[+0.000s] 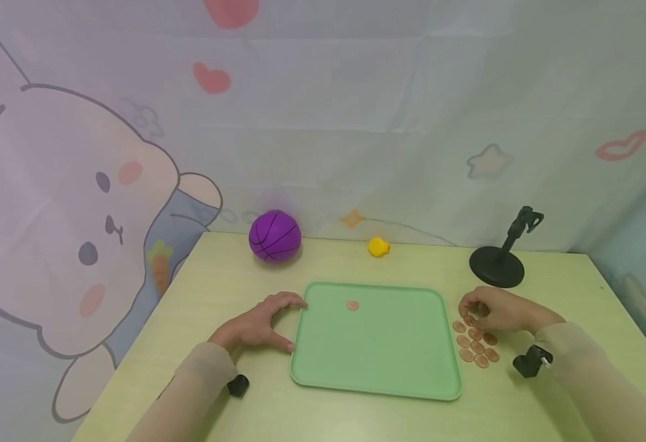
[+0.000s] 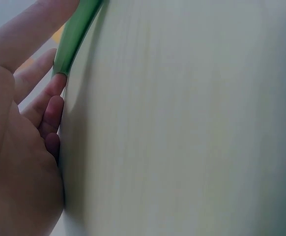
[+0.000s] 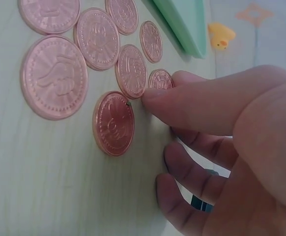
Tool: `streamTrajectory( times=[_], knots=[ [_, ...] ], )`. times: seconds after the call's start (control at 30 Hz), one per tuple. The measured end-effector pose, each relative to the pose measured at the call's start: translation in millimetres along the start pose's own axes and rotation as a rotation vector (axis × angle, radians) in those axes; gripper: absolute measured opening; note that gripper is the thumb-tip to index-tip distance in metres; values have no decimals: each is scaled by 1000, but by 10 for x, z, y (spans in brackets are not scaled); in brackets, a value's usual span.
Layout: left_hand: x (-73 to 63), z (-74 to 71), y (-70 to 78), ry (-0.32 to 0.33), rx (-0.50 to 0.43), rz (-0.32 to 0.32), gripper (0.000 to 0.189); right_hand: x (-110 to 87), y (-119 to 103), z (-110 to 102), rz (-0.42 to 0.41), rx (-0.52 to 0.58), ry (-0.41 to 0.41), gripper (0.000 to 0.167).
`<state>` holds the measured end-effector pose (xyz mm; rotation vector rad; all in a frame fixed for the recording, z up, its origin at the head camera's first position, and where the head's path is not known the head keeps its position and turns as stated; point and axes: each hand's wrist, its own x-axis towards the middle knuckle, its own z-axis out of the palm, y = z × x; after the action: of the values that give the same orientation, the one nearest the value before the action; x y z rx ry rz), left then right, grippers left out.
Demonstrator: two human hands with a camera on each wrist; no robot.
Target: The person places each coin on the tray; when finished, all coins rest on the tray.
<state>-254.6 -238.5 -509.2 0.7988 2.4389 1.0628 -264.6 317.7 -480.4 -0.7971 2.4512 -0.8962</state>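
Note:
My left hand [image 1: 256, 320] rests beside the light green tray [image 1: 375, 391], thumb and forefinger spread along its left rim with the tips touching it. The rim [image 2: 74, 44] also shows past the fingers in the left wrist view. One copper coin [image 1: 353, 305] lies on the tray near its back left. Right of the tray, several copper coins [image 1: 478, 347] lie flat in a loose cluster. At the cluster's back edge my right hand [image 1: 497, 309] pinches a coin [image 3: 161, 78] between thumb and forefinger; the thumb covers part of it. The other right fingers are curled.
A purple basketball-style ball [image 1: 275, 237] sits at the back left of the table. A small yellow rubber duck [image 1: 378, 247] stands at the back middle. Behind my right hand is a black stand [image 1: 497, 267] with a round base. A printed cloth [image 1: 323, 123] hangs behind the table.

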Motion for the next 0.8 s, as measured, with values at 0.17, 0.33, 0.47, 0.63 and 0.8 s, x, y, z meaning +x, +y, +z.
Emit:
streamTrajectory(
  times=[0.17, 0.33, 0.47, 0.63, 0.8],
  knots=[
    [-1, -2, -3, -1, 0, -2, 84, -24, -22, 31, 27, 41, 25, 19],
    [4, -11, 3, -1, 7, 0, 84, -48, -25, 51, 16, 66, 49, 20],
    [8, -14, 7, -2, 11, 0, 84, -60, -28, 56, -3, 66, 63, 20],
    [9, -11, 1, 1, 13, 4, 85, -49, -34, 58, -20, 49, 68, 23],
    [10, -3, -15, 1, 13, 10, 85, -43, -34, 56, 6, 15, 63, 23]
  ],
)
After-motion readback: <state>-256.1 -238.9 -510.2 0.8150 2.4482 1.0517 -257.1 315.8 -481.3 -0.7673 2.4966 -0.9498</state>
